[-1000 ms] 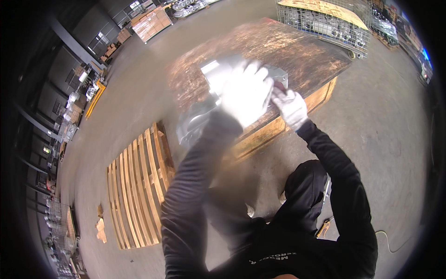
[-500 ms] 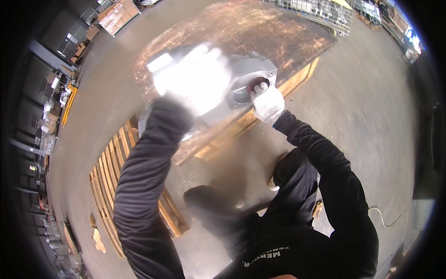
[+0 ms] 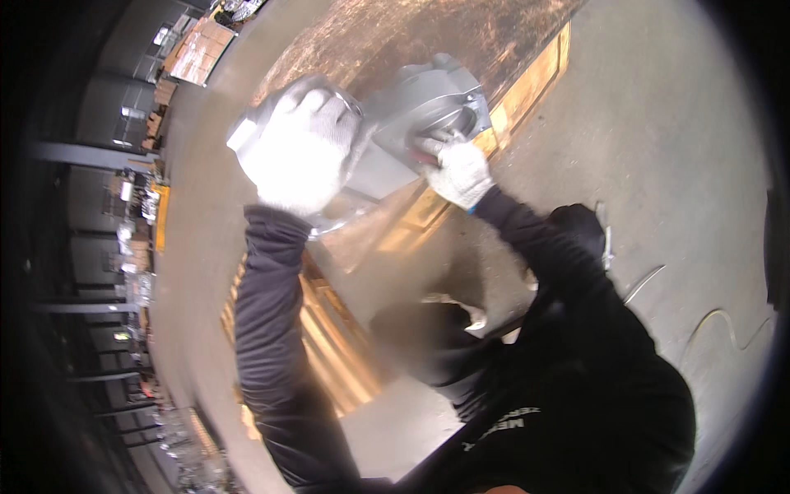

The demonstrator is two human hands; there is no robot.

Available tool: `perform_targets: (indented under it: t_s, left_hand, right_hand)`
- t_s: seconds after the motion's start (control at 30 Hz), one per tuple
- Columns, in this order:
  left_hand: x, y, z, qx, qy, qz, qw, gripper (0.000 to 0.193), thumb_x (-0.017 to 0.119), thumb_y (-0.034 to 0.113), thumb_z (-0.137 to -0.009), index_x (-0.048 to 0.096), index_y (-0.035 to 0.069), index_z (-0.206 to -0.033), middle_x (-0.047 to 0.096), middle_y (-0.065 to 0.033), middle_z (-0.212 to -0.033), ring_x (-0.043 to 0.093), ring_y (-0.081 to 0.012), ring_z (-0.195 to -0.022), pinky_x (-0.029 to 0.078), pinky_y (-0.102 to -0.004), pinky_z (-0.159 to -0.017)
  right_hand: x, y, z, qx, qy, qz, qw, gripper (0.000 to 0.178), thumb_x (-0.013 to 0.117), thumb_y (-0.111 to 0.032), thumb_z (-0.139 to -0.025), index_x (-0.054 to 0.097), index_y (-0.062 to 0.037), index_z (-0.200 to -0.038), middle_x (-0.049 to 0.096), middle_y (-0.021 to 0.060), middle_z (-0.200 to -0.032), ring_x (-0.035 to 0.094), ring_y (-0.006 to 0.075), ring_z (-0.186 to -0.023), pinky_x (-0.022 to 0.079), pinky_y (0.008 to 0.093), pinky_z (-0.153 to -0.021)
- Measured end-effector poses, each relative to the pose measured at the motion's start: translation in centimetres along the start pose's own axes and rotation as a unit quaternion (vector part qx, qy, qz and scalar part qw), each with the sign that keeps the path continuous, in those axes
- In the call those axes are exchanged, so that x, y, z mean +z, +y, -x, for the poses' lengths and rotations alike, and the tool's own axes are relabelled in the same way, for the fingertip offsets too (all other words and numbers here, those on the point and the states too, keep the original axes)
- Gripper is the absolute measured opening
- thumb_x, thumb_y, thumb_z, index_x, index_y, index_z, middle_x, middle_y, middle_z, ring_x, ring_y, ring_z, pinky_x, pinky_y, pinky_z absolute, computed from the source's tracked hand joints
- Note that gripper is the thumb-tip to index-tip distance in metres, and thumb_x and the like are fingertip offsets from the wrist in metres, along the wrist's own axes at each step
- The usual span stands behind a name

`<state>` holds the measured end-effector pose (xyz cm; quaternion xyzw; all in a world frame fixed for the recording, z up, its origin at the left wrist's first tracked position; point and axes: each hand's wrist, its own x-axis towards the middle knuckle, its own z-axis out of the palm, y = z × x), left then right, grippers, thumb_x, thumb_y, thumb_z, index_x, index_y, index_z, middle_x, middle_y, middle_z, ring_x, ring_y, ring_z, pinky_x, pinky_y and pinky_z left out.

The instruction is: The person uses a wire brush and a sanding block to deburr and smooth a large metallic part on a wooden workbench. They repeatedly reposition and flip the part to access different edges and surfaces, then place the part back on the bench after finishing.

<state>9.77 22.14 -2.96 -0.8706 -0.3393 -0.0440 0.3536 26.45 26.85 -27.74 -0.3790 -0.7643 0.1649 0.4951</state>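
Note:
A grey, smoothly moulded part (image 3: 395, 169) with a rounded opening lies across the near edge of a worn brown tabletop (image 3: 387, 37). My left hand (image 3: 304, 152), in a white glove washed out by glare, rests over the part's left end with its fingers curled around it. My right hand (image 3: 459, 171), also gloved, is at the rim of the opening on the right. Its fingers close on a small dark-red piece, mostly hidden and blurred, so its kind is unclear.
A slatted wooden pallet (image 3: 329, 337) lies on the floor below the left side of the table. A pale hose or cable (image 3: 716, 317) curls on the floor at right. Wrapped boxes (image 3: 202, 49) stand at the far left. My knees are close under the table edge.
My right hand has shifted left along the opening with the dark-red piece. My left hand has moved left on the grey part. The whole view has turned and shifted.

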Motion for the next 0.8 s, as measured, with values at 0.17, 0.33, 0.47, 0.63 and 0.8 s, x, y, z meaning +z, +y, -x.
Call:
perform_targets:
  t_s: [0.17, 0.33, 0.47, 0.63, 0.8]
  left_hand:
    - [-0.1, 0.3, -0.4, -0.023, -0.02, 0.006, 1.0, 0.014, 0.078, 0.019, -0.093, 0.075, 0.006, -0.09, 0.069, -0.0096, -0.09, 0.07, -0.0312, -0.098, 0.051, -0.0466, -0.101]
    - [-1.5, 0.1, -0.7, -0.011, -0.075, -0.005, 0.997, 0.023, 0.076, 0.021, -0.093, 0.075, 0.002, -0.106, 0.071, -0.0178, -0.105, 0.067, -0.0399, -0.107, 0.052, -0.0524, -0.104]
    - [-1.2, 0.6, -0.8, -0.01, 0.005, -0.01, 1.0, 0.031, 0.079, 0.025, -0.084, 0.077, 0.004, -0.106, 0.073, -0.0122, -0.117, 0.063, -0.0385, -0.127, 0.047, -0.0526, -0.114]
    - [-0.1, 0.1, 0.4, -0.055, -0.084, 0.023, 0.995, 0.029, 0.078, 0.025, -0.087, 0.077, 0.001, -0.102, 0.071, -0.015, -0.115, 0.059, -0.0391, -0.131, 0.044, -0.053, -0.116]
    - [-1.3, -0.4, 0.8, -0.036, -0.091, -0.015, 0.995, 0.03, 0.079, 0.027, -0.087, 0.077, 0.001, -0.103, 0.071, -0.0157, -0.116, 0.058, -0.0407, -0.131, 0.043, -0.0531, -0.116]
  right_hand:
    - [0.9, 1.1, 0.3, 0.03, 0.005, 0.015, 0.999, 0.032, 0.08, -0.02, -0.083, 0.076, -0.012, -0.113, 0.076, 0.0099, -0.115, 0.071, 0.0343, -0.106, 0.059, 0.0436, -0.091]
    - [-0.7, 0.1, -2.4, 0.424, 0.054, -0.628, 0.65, 0.02, 0.071, -0.022, -0.088, 0.079, -0.0041, -0.091, 0.071, 0.0074, -0.075, 0.068, 0.0221, -0.061, 0.057, 0.0411, -0.057]
    - [-2.2, -1.5, -2.1, 0.439, 0.138, -0.825, 0.327, 0.007, 0.073, -0.012, -0.08, 0.068, -0.0107, -0.086, 0.063, 0.0041, -0.073, 0.05, 0.0199, -0.051, 0.045, 0.0356, -0.051]
    - [0.1, -0.6, -1.2, 0.206, 0.026, -0.3, 0.931, 0.036, 0.07, -0.012, -0.085, 0.078, -0.0077, -0.12, 0.079, 0.0134, -0.103, 0.075, 0.0303, -0.093, 0.059, 0.0381, -0.082]
    - [-2.3, -0.1, -3.6, 0.208, -0.233, -0.162, 0.936, 0.05, 0.07, -0.014, -0.087, 0.073, -0.0092, -0.136, 0.071, 0.0198, -0.138, 0.069, 0.0347, -0.127, 0.053, 0.0372, -0.112]
